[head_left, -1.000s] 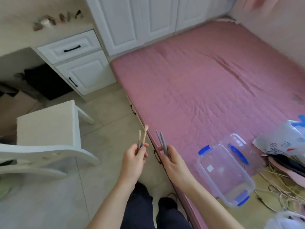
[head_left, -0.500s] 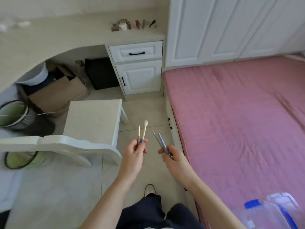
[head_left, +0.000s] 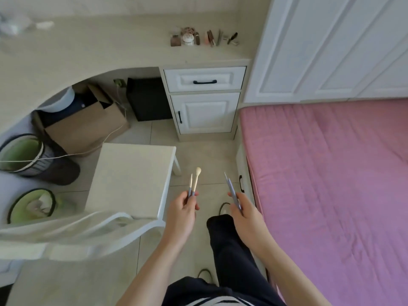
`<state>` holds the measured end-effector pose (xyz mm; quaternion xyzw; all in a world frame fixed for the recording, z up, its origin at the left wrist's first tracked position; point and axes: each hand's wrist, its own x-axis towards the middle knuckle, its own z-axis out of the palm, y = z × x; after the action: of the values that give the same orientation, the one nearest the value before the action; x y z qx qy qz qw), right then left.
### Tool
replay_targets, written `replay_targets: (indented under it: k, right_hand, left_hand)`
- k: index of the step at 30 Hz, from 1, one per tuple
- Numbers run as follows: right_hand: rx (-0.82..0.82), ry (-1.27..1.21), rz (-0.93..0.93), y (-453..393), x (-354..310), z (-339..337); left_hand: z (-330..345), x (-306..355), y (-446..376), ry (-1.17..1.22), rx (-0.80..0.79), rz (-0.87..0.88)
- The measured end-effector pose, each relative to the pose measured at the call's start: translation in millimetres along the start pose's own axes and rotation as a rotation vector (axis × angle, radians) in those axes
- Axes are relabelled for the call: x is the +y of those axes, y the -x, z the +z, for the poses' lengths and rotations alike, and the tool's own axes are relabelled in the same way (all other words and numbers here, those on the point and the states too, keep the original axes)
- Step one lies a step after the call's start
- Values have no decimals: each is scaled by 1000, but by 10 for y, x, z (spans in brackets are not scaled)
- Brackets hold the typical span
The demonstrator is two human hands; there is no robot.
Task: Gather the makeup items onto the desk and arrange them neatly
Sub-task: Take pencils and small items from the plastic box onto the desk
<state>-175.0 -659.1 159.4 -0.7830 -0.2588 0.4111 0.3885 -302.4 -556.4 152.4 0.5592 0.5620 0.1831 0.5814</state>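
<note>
**Q:** Bedroom floor shot, what's where, left to right?

**A:** Two green-lined bins sit far left under the curved desk, then a white chair. Left hand pinches two pale-tipped makeup brushes upright, fingers curled round the handles.

**Q:** Other hand?

**A:** Right hand grips two thin grey brushes, tips pointing up-left. More makeup items are lined up on the desk above the drawer. Pink bed fills the right.
</note>
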Motion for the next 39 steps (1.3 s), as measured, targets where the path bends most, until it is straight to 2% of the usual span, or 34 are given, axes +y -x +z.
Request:
replay_targets:
  k: [7,11,21,28,39]
  right_hand:
    - [-34,36,-130,-1283,-542,-427]
    - [-53,83,-159,-2034,-923,-737]
    - [-15,109,-141,-3629,-1720,-1069]
    - [26,120,-130,-4685,-2363,-1068]
    - [167,152,35,-6013,-3013,-1106]
  left_hand:
    - [405,781,-1150,-60,72,65]
    - [619,1293,-1739,-92,62,113]
    - [805,2263,-3242,-6,28,38]
    - [846,2936,-4450,-17,-98,30]
    - [1035,3706,-6098,-276,-291,109]
